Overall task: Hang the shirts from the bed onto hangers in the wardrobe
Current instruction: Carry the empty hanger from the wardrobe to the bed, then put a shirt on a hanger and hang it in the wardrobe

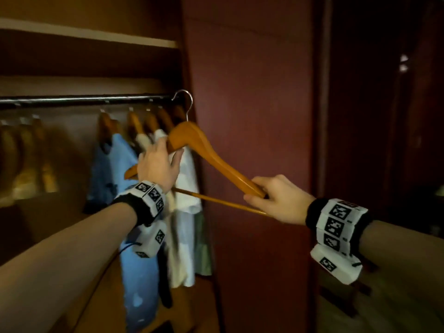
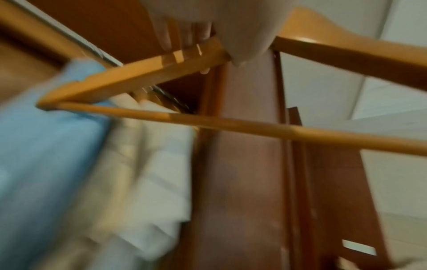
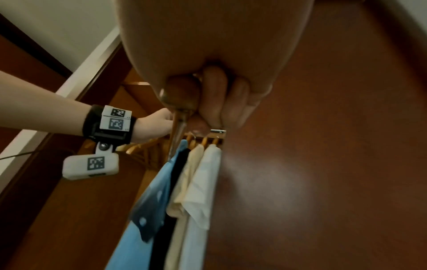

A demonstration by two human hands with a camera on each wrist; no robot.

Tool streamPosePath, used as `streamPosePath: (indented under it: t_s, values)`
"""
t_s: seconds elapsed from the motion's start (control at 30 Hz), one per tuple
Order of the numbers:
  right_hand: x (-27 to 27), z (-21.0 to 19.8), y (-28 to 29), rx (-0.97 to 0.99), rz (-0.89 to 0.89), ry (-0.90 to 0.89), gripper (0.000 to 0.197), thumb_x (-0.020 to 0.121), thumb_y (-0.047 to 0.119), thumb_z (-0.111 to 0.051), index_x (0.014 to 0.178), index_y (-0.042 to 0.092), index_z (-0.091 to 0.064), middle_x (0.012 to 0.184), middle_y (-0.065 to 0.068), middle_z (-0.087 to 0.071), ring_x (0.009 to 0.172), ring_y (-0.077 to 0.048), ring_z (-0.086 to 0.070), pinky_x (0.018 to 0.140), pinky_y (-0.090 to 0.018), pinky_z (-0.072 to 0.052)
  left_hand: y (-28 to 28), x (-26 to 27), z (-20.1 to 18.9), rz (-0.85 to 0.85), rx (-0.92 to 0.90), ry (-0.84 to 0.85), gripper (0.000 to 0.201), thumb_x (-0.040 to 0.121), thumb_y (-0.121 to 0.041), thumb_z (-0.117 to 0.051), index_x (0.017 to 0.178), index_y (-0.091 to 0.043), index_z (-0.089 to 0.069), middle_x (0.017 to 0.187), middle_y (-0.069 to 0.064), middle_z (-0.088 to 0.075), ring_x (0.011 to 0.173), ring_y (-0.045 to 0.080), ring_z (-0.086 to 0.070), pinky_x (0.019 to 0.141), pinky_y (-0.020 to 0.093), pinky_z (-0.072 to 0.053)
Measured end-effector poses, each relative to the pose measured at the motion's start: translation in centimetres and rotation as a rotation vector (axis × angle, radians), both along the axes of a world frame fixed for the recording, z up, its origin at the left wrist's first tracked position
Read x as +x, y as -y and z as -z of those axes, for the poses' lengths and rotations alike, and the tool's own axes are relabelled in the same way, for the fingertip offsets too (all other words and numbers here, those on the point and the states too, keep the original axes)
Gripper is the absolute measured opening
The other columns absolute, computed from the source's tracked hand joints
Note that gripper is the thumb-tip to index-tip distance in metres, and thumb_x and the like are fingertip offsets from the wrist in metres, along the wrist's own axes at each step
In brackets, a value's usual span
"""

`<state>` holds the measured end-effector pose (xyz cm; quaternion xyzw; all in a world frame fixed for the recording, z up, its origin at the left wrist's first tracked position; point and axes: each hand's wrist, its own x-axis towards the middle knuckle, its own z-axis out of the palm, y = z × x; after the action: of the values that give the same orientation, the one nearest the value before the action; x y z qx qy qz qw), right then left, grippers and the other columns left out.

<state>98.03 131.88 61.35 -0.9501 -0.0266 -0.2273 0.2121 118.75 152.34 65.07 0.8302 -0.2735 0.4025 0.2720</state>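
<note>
Wooden hanger [image 1: 211, 155], bare, slants down rightward from the rail [image 1: 84, 100]; left hand [image 1: 157, 164] and right hand [image 1: 276, 198] fingers curl round opposite shoulders.

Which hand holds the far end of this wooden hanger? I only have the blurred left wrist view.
Observer: The right hand grips that end of the bare orange-brown wooden hanger, where the shoulder meets the bottom bar.
Operator: Is its hook on the rail?
Observer: Apparently not; the silver metal hook shows in front of the dark metal wardrobe rail's right end.
Operator: And my hand?
Observer: The left hand holds the other shoulder near the neck.
Operator: What hangs behind?
Observer: A light blue shirt, then cream and white ones.
</note>
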Motion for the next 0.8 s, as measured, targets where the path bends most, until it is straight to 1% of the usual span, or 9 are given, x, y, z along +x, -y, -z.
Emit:
streamPosePath:
  t_s: [0.1, 0.2, 0.3, 0.4, 0.47, 0.57, 0.6, 0.67, 0.8]
  values:
    - [-6.2, 1.0, 6.1, -0.088, 0.13, -0.13, 0.024, 0.096, 0.045, -0.054, 0.085, 0.023, -0.055, 0.064, 0.002, -0.058, 0.049, -0.01, -0.055, 0.052, -0.03, -0.046, 6.4, -4.8, 2.4, 0.076, 0.039, -0.022, 0.043, 0.096, -0.046, -0.055, 0.115, -0.007, -0.052, 0.1, 0.023, -0.066, 0.09, 0.045, -0.062, 0.076, 0.048, -0.048]
    - [-11.8, 2.0, 11.2, -0.29, 0.368, -0.238, 0.022, 0.09, 0.051, -0.052, 0.084, 0.03, -0.055, 0.076, 0.007, -0.059, 0.075, -0.018, -0.062, 0.068, -0.03, -0.044, 12.8, -9.5, 4.8, 0.201, 0.085, -0.03, 0.042, 0.095, -0.047, -0.057, 0.109, -0.008, -0.05, 0.098, 0.019, -0.065, 0.089, 0.043, -0.063, 0.069, 0.044, -0.045]
    - [-16.9, 3.6, 14.8, -0.304, 0.527, -0.322, 0.019, 0.086, 0.047, -0.054, 0.086, 0.028, -0.059, 0.094, -0.002, -0.066, 0.093, -0.028, -0.064, 0.079, -0.035, -0.049, 19.3, -14.9, 7.1, 0.337, 0.172, -0.075, 0.041, 0.095, -0.051, -0.054, 0.105, -0.011, -0.047, 0.093, 0.011, -0.065, 0.085, 0.04, -0.064, 0.062, 0.038, -0.039]
    - [-21.8, 5.7, 19.0, -0.125, 0.654, -0.333, 0.014, 0.086, 0.04, -0.06, 0.077, 0.031, -0.053, 0.099, -0.003, -0.065, 0.094, -0.029, -0.063, 0.082, -0.037, -0.051, 26.9, -20.7, 9.1, 0.504, 0.261, -0.123, 0.039, 0.095, -0.054, -0.052, 0.104, -0.017, -0.045, 0.09, 0.006, -0.065, 0.085, 0.039, -0.064, 0.061, 0.038, -0.041]
    - [-25.0, 7.3, 22.2, 0.06, 0.748, -0.302, 0.013, 0.086, 0.036, -0.064, 0.08, 0.026, -0.056, 0.093, -0.004, -0.065, 0.087, -0.027, -0.065, 0.079, -0.038, -0.055, 31.9, -25.1, 10.7, 0.613, 0.332, -0.138, 0.041, 0.094, -0.057, -0.051, 0.109, -0.019, -0.046, 0.09, 0.004, -0.067, 0.085, 0.037, -0.065, 0.063, 0.037, -0.039]
    - [-30.6, 11.3, 27.0, 0.394, 0.912, -0.276, 0.017, 0.084, 0.029, -0.069, 0.084, 0.013, -0.062, 0.081, -0.005, -0.066, 0.065, -0.017, -0.065, 0.056, -0.03, -0.054, 39.5, -31.8, 14.1, 0.782, 0.477, -0.207, 0.04, 0.092, -0.06, -0.053, 0.11, -0.024, -0.052, 0.089, 0.002, -0.069, 0.084, 0.033, -0.067, 0.065, 0.035, -0.045]
    - [-32.7, 13.1, 28.4, 0.479, 0.983, -0.281, 0.021, 0.082, 0.032, -0.072, 0.083, 0.013, -0.062, 0.08, -0.005, -0.066, 0.063, -0.016, -0.064, 0.051, -0.027, -0.05, 42.1, -33.8, 15.7, 0.833, 0.516, -0.27, 0.036, 0.091, -0.059, -0.055, 0.106, -0.026, -0.057, 0.089, 0.002, -0.069, 0.085, 0.032, -0.067, 0.068, 0.036, -0.049]
    - [-37.1, 17.3, 30.8, 0.587, 1.123, -0.303, 0.027, 0.08, 0.04, -0.073, 0.081, 0.017, -0.059, 0.083, -0.004, -0.064, 0.069, -0.017, -0.061, 0.052, -0.025, -0.044, 47.0, -38.1, 19.7, 0.894, 0.615, -0.431, 0.034, 0.088, -0.059, -0.06, 0.095, -0.026, -0.065, 0.086, 0.0, -0.07, 0.084, 0.028, -0.068, 0.072, 0.035, -0.054]
    - [-44.4, 25.3, 34.4, 0.68, 1.362, -0.365, 0.025, 0.082, 0.035, -0.066, 0.07, 0.018, -0.054, 0.075, -0.004, -0.06, 0.065, -0.02, -0.059, 0.056, -0.028, -0.044, 54.7, -45.8, 28.9, 0.931, 0.859, -0.606, 0.029, 0.089, -0.045, -0.063, 0.074, -0.02, -0.062, 0.079, 0.002, -0.067, 0.076, 0.028, -0.068, 0.069, 0.033, -0.056]
